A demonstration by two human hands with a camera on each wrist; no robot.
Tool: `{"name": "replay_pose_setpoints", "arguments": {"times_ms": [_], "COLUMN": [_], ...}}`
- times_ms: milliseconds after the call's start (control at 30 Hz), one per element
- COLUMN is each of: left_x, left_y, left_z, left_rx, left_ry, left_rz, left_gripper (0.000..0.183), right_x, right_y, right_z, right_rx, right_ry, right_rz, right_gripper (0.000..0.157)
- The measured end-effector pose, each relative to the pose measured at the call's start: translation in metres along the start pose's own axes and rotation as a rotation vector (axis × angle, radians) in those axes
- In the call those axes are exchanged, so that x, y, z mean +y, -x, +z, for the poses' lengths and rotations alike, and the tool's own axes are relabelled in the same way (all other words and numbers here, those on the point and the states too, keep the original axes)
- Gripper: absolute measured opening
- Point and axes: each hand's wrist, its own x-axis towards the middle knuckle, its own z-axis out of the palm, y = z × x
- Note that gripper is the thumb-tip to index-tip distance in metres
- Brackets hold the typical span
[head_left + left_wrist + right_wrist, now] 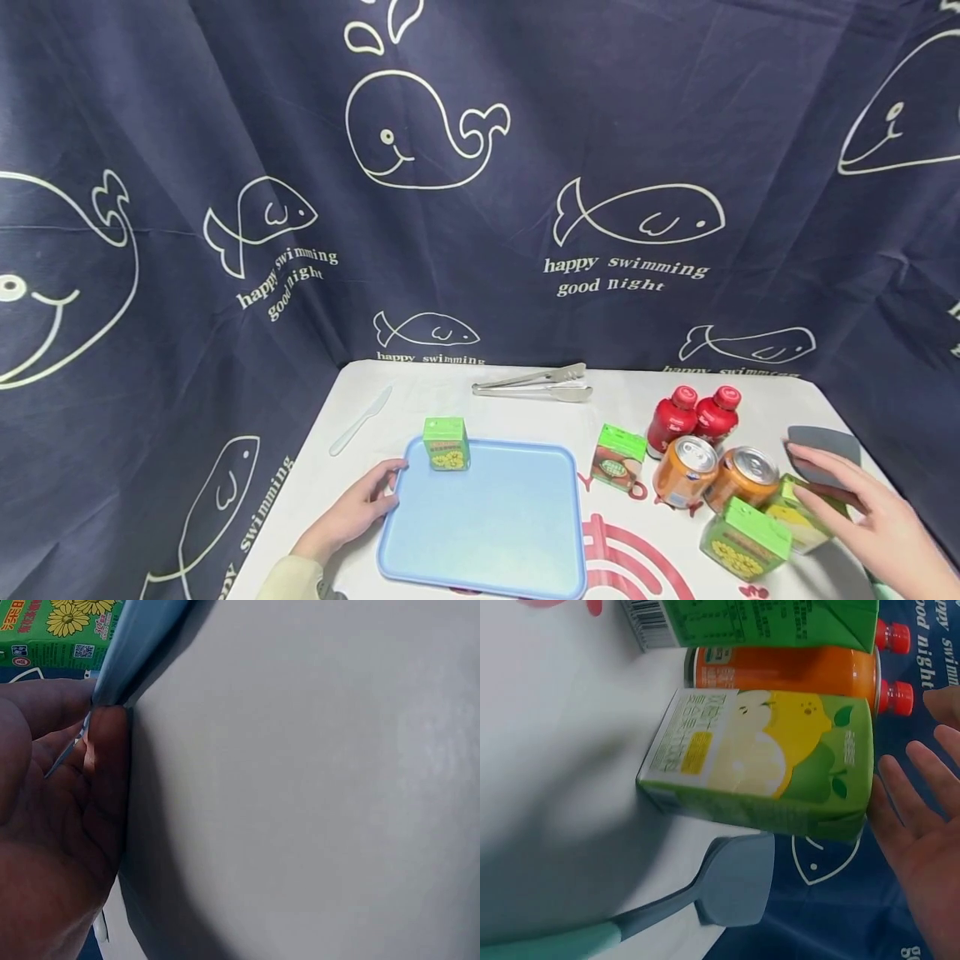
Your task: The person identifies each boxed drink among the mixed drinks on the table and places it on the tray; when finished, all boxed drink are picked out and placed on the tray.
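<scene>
My left hand [359, 510] pinches the left rim of a light blue tray [487, 525]. The rim shows between thumb and fingers in the left wrist view. Toward the tray's far left corner stands a green drink carton with yellow flowers [447, 446]. At the right, my right hand [870, 508] is spread with fingers extended, close over a green-and-yellow fruit juice carton [772, 754]. Its fingertips are right by the carton's top end in the right wrist view. A second flower-print carton [744, 542] stands left of the juice carton.
Two orange cans [686, 473] and two red bottles [671, 421] crowd behind the cartons. Another green box [618, 458] stands between tray and cans. Metal tongs [532, 383] lie at the back, a pale knife [362, 419] at left, a grey spatula [739, 881] at far right.
</scene>
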Motion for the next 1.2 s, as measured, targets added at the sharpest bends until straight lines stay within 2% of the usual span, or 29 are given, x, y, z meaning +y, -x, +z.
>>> {"name": "replay_pose_setpoints", "arguments": {"times_ms": [200, 533, 700, 900, 1033, 1200], "left_x": [0.0, -0.002, 0.0, 0.001, 0.002, 0.003], "left_y": [0.001, 0.0, 0.0, 0.002, 0.003, 0.004], "left_z": [0.0, 0.0, 0.0, 0.001, 0.0, -0.001], "left_rx": [0.002, -0.005, -0.003, -0.001, 0.001, 0.008], "left_ry": [-0.006, -0.023, -0.017, -0.018, -0.017, -0.014], "left_rz": [-0.007, 0.003, -0.002, -0.004, 0.009, 0.011], "left_gripper": [0.056, 0.056, 0.056, 0.055, 0.054, 0.053], "right_x": [0.007, 0.024, 0.037, 0.049, 0.055, 0.063], "right_y": [0.005, 0.015, 0.021, 0.026, 0.031, 0.035], "right_z": [-0.005, -0.007, -0.003, 0.006, 0.012, 0.017], "right_rx": [0.062, 0.098, 0.05, -0.028, -0.043, -0.019], "right_ry": [0.0, -0.022, 0.012, 0.033, 0.003, -0.024], "right_rz": [-0.026, 0.022, 0.129, 0.285, 0.311, 0.319], "right_gripper": [0.067, 0.057, 0.056, 0.068, 0.071, 0.071]}}
